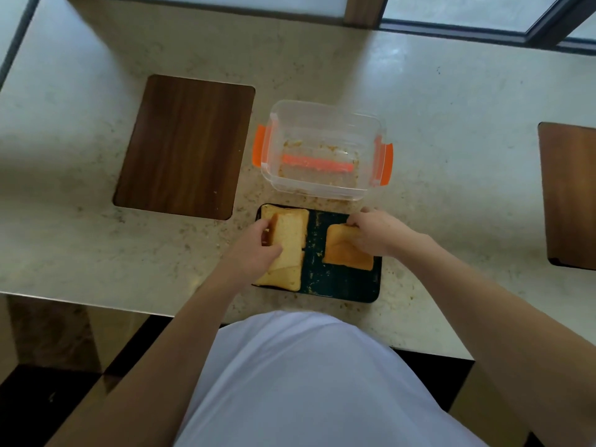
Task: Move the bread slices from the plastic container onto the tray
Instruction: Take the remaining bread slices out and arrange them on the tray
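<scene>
A dark tray [342, 285] lies on the counter right in front of me. Bread slices [288, 246] are stacked along its left side, and my left hand [258, 246] grips the top slice of that stack. On the tray's right half lies another slice [342, 253], which my right hand [374, 233] holds at its far right edge. Behind the tray stands the clear plastic container [322, 130] with orange clips. It holds only crumbs, and an orange strip shows through its bottom.
A dark wooden board [183, 146] is set into the stone counter at the left, and another board [571, 195] at the right edge. Crumbs lie around the tray. The counter's front edge runs just under the tray. A window frame runs along the back.
</scene>
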{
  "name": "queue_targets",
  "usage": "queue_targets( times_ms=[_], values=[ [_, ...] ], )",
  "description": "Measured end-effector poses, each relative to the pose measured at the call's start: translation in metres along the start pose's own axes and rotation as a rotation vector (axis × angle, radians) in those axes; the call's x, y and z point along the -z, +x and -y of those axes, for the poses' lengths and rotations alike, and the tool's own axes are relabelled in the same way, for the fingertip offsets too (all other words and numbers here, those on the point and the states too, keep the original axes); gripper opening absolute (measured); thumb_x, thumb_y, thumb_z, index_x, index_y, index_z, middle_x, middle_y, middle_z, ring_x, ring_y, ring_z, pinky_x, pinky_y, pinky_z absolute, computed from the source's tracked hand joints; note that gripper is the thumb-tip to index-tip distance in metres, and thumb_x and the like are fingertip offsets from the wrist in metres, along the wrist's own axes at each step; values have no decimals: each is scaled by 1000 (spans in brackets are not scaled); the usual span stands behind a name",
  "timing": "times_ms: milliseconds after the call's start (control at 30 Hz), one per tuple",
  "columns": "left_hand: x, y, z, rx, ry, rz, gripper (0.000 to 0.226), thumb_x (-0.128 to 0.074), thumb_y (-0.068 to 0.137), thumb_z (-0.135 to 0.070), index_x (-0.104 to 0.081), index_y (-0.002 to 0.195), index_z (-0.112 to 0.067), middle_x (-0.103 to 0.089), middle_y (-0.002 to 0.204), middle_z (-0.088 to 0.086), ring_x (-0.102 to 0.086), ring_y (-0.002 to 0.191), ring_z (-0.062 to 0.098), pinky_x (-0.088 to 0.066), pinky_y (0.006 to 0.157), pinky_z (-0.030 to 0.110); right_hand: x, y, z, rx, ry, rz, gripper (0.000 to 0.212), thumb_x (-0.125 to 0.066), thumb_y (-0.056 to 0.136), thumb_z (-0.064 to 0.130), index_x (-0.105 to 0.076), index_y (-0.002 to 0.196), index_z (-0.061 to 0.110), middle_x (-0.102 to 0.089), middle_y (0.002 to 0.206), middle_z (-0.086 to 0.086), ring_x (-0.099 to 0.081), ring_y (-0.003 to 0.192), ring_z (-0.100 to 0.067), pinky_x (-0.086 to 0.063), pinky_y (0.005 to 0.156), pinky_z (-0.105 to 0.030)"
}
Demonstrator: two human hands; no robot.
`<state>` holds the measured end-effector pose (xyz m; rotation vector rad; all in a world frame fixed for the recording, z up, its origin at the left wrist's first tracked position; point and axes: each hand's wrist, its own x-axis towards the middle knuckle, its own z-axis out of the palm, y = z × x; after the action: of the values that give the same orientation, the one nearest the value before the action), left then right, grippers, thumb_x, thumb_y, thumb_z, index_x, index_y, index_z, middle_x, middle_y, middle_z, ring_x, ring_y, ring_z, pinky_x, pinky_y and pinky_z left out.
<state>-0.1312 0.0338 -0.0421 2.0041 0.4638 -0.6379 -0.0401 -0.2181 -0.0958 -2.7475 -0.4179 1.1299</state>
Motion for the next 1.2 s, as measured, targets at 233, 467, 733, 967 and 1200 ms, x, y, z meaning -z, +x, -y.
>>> queue_targets(
  times_ms=[233, 467, 733, 967, 1200],
  values=[
    [4, 7, -3, -21, 38, -8, 50, -60, 95, -15, -46, 143, -17, -63, 118, 3, -61, 101, 17, -56, 85, 42, -37, -33, 9, 32, -42, -208, 62, -65, 87, 23, -43, 145, 18, -48, 143, -12, -41, 128, -35, -48, 97, -50],
    [-8, 8, -8, -50, 68, 25, 46, -62, 94, -13, -50, 139, -18, -63, 116, 3, -61, 100, 18, -56, 87, 45, -85, -51, 29, 48, -51, -351, 68, -68, 84, 12, -42, 146, 22, -38, 154, -9, -28, 140, -34, -37, 103, -48],
    [-18, 9, -11, -48, 37, 56, 43, -62, 94, -7, -54, 133, -23, -66, 110, 1, -65, 97, 17, -58, 83, 44, -84, -41, 19, -35, 8, -430, 73, -65, 80, -2, -46, 145, 25, -42, 152, -8, -29, 139, -35, -33, 104, -52],
    [-26, 12, -13, -71, 62, 47, 43, -63, 92, -9, -55, 132, -23, -65, 109, 0, -64, 95, 15, -59, 80, 40, -75, -33, 6, -47, -16, -408, 65, -63, 86, 4, -47, 144, 30, -45, 151, -4, -32, 137, -34, -33, 104, -52],
    [-37, 10, -9, -89, 73, 79, 33, -62, 93, -9, -55, 114, -33, -67, 97, -6, -66, 84, 10, -57, 63, 27, -71, -30, 1, 8, -51, -408, 65, -60, 86, 5, -46, 144, 31, -45, 150, -4, -34, 135, -34, -33, 102, -52]
  ],
)
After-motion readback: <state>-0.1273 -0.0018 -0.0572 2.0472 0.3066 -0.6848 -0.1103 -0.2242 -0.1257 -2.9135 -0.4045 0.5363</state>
